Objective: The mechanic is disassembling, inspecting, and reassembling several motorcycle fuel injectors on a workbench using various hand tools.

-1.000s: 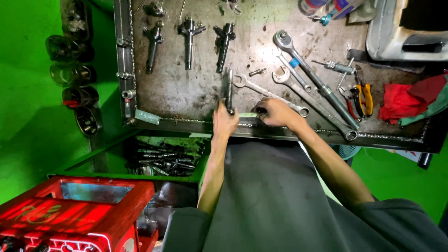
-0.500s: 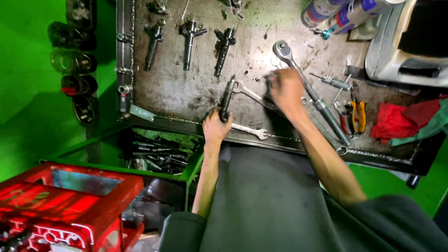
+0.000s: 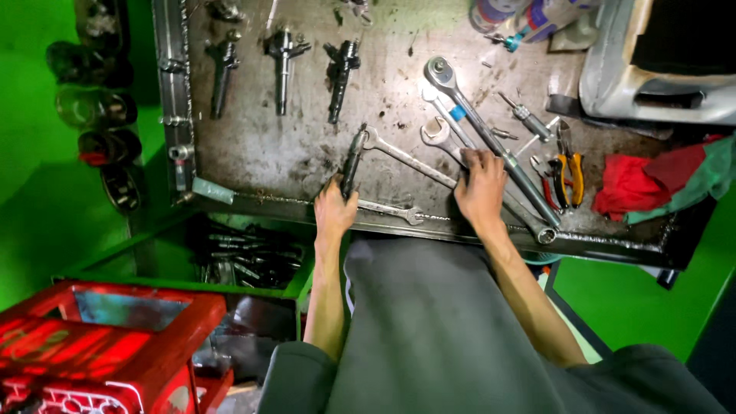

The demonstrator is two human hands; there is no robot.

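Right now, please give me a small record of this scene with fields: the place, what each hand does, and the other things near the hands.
Place: metal workbench tray, stained, seen from above
Left hand: grips the lower end of a dark injector lying on the tray
Right hand: rests on the handles of the open-end wrenches, beside a long ratchet
Between the hands: small spanner
Far row: three more injectors
Right side: yellow-handled pliers, red rag

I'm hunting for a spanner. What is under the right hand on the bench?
The right hand lies across the shafts of two open-end spanners beside a long ratchet handle on the metal bench. The parts beneath the palm are hidden.
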